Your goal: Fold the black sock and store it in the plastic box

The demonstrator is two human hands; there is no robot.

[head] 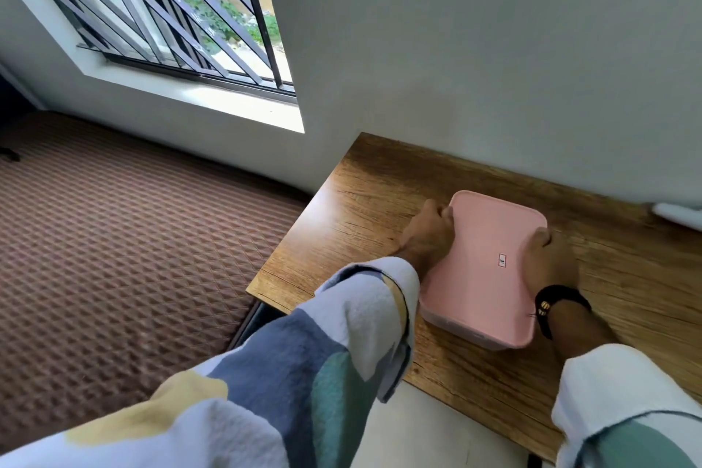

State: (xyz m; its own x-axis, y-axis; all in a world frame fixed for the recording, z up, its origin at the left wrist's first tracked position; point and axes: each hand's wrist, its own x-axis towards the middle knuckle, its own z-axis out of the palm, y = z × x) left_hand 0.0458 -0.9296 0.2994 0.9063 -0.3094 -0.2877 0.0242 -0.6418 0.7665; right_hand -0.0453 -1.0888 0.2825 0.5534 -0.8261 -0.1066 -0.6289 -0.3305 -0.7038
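Pink lid: a pink lid (490, 258) sits on the plastic box (456, 327), whose translucent wall shows only as a thin band under the near rim.
Box place: on the wooden counter (364, 201), near its left end, well clear of the wall behind.
Box long axis: runs from the near right corner toward the far left, skewed against the counter's front edge; the small label on the lid lies right of centre.
Left hand: the left hand (429, 236) is against the far left edge of the lid, fingers curled over the rim, closed on it as far as the view shows.
Right hand: the right hand (547, 258) is at the right edge, fingers wrapped down the side and mostly hidden; it seems to grip the rim, though I cannot tell how firmly.
Wrist: a black band (558, 300) with a gold mark circles the right wrist; this is not the sock.
Black sock: not in sight anywhere on the counter; whether it lies inside the box cannot be told through the lid.
Step in hand: judged from both hands on the rim, either pressing the lid down or prising it off; the single view does not settle which.
Next move: if the lid is coming off, it needs an even lift at both edges while the box stays down; if going on, firm pressure around the rim until it seats.
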